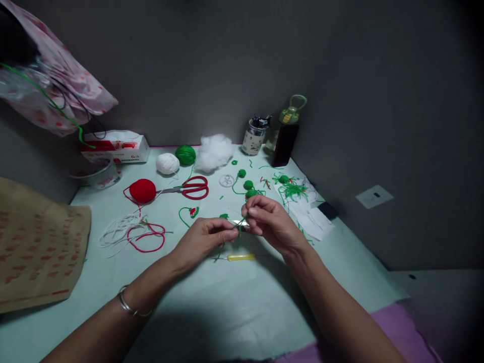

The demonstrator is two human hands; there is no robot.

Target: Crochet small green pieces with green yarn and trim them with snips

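Observation:
Green yarn (239, 223) runs between my two hands above the table. My left hand (206, 237) pinches it between thumb and forefinger. Close beside it, my right hand (270, 220) is closed on the same yarn, fingertips together. Behind the fingers shows a small shiny metal object whose kind I cannot make out. A yellow-handled crochet hook (241, 257) lies on the table just below my hands. Small green crocheted balls (248, 185) sit beyond my right hand. A red-and-green crocheted piece (194, 212) with a green tail lies past my left hand.
Red-handled scissors (194, 188) lie near a red yarn ball (142, 191). White stuffing (215, 153), a green yarn ball (185, 155) and a white one (167, 164) sit at the back. A pen cup (253, 138) and dark phone (285, 145) stand back right; a paper bag (41, 247) is left.

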